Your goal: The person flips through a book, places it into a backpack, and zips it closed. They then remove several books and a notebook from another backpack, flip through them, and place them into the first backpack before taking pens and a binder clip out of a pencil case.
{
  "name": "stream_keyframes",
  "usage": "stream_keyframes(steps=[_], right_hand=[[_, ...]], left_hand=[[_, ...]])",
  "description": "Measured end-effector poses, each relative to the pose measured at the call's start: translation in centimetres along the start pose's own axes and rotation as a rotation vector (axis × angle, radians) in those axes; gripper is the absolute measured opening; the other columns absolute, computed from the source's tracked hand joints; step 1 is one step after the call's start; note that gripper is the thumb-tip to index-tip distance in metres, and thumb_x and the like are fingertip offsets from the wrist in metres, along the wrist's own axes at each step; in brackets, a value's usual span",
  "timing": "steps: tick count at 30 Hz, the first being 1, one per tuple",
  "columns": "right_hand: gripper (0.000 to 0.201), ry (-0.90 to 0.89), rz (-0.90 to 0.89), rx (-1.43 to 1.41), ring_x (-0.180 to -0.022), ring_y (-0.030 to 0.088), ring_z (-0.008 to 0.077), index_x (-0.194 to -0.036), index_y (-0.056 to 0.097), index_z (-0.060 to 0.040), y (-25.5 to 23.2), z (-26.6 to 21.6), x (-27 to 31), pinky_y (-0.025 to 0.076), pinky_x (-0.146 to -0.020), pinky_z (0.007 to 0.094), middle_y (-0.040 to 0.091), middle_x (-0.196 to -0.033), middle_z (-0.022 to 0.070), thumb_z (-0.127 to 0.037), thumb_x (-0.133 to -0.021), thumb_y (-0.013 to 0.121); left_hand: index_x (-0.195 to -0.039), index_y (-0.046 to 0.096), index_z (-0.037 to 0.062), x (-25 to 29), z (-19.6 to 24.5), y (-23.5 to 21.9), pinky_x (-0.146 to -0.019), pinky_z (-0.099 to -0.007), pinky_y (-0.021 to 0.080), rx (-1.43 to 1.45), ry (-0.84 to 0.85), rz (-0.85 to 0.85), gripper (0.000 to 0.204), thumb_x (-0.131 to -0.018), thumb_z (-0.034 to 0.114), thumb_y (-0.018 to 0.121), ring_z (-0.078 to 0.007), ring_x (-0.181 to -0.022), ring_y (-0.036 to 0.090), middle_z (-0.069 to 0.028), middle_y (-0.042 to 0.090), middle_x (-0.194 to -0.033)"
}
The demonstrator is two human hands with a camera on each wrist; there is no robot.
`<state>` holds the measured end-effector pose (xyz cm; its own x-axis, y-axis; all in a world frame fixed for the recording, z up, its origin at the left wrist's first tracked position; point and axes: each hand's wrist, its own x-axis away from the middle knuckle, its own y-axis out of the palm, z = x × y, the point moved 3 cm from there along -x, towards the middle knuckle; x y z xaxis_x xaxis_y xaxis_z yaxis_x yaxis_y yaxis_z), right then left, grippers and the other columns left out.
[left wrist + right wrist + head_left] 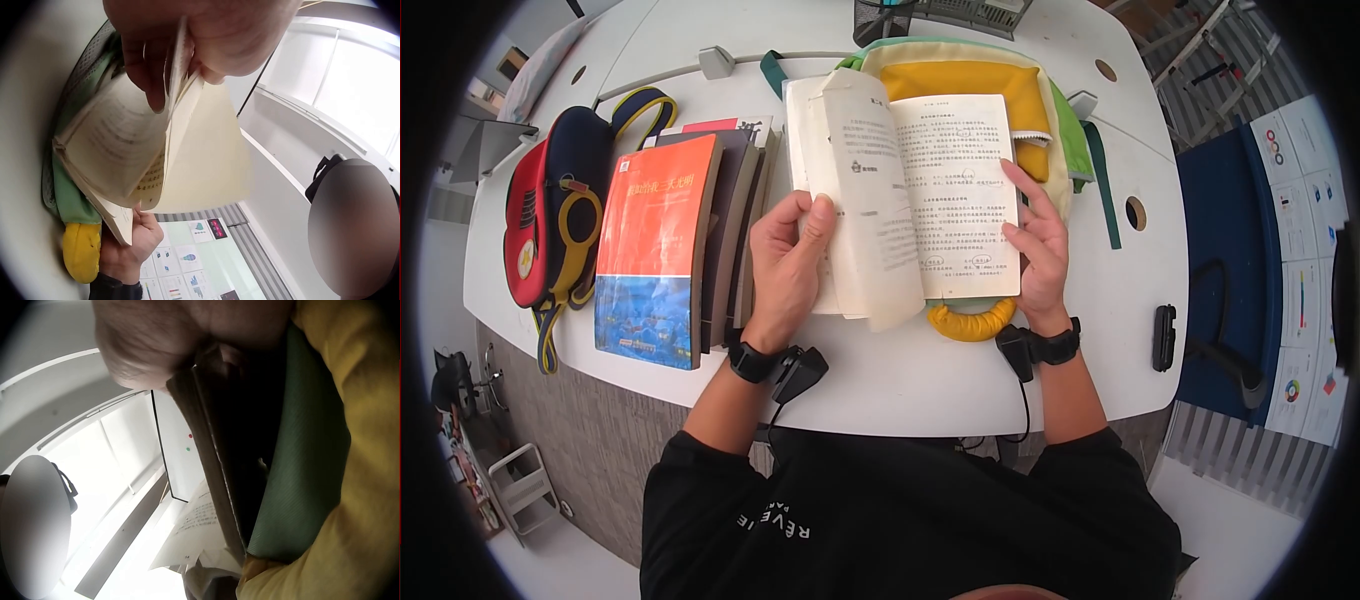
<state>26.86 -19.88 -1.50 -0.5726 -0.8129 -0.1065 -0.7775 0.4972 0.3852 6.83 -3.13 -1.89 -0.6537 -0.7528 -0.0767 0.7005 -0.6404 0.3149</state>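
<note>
An open book (965, 200) with printed pages is held up in front of the person, some circled marks on its right page. My left hand (790, 260) grips the left-hand pages, thumb on top; in the left wrist view, fingers of the left hand (212, 37) pinch a bundle of leaves (119, 137), which curve apart. On the far side, my right hand (1040, 245) holds the right edge, fingertips on the page. The right wrist view shows the right hand (187, 337) around the book's edge (209, 450). Behind the book lies a green and yellow backpack (960, 78).
To the left stand an orange and blue book (645, 240), more thick books (725, 220) and a red and navy bag (535, 220). A mesh pen holder (882, 20) is at the back. A small black object (1164, 338) lies near the right table edge (1175, 390).
</note>
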Motion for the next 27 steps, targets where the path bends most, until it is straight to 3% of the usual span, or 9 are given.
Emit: stream_keyframes(steps=[8, 17, 20, 27], right_hand=[[0.059, 0.019, -0.007, 0.038, -0.118, 0.061, 0.0221, -0.147, 0.04, 0.0054, -0.1, -0.1, 0.1, 0.047, -0.103, 0.0323, 0.06, -0.131, 0.0238, 0.004, -0.088, 0.044], [0.053, -0.001, 0.025, 0.026, -0.118, 0.061, 0.0232, -0.143, 0.041, 0.0111, -1.0, 0.4, 0.2, 0.048, -0.102, 0.0338, 0.06, -0.131, 0.0213, -0.012, -0.096, 0.042], [0.056, 0.0, -0.04, -0.058, -0.119, 0.061, 0.0238, -0.145, 0.037, 0.0123, -0.9, 0.4, 0.2, 0.047, -0.103, 0.0342, 0.06, -0.132, 0.0228, -0.011, -0.095, 0.045], [0.07, -0.009, -0.007, 0.08, -0.121, 0.06, 0.0248, -0.152, 0.029, 0.0044, 0.3, -0.4, 0.1, 0.046, -0.105, 0.0352, 0.058, -0.133, 0.0271, 0.003, -0.084, 0.048]], left_hand=[[-0.091, 0.062, -0.0001, 0.1, 0.2, 0.1, -0.075, -0.0195, 0.046, 0.007, 0.004, -0.013, 0.023, -0.102, 0.02, 0.062, -0.0033, -0.084, 0.055, -0.0011, 0.067, -0.093], [-0.09, 0.062, 0.0, 0.1, 0.6, 0.2, -0.075, -0.0199, 0.045, 0.033, -0.015, 0.004, 0.024, -0.103, 0.019, 0.058, -0.003, -0.083, 0.055, 0.0, 0.066, -0.092], [-0.089, 0.062, -0.0001, 0.2, 0.7, -0.1, -0.076, -0.02, 0.044, -0.002, -0.025, -0.014, 0.024, -0.103, 0.019, 0.057, -0.0033, -0.082, 0.055, 0.0003, 0.066, -0.09], [-0.09, 0.063, -0.0004, 0.2, 0.8, -0.2, -0.077, -0.0208, 0.042, 0.027, -0.034, -0.031, 0.023, -0.101, 0.019, 0.058, -0.0045, -0.083, 0.056, -0.0004, 0.066, -0.09]])
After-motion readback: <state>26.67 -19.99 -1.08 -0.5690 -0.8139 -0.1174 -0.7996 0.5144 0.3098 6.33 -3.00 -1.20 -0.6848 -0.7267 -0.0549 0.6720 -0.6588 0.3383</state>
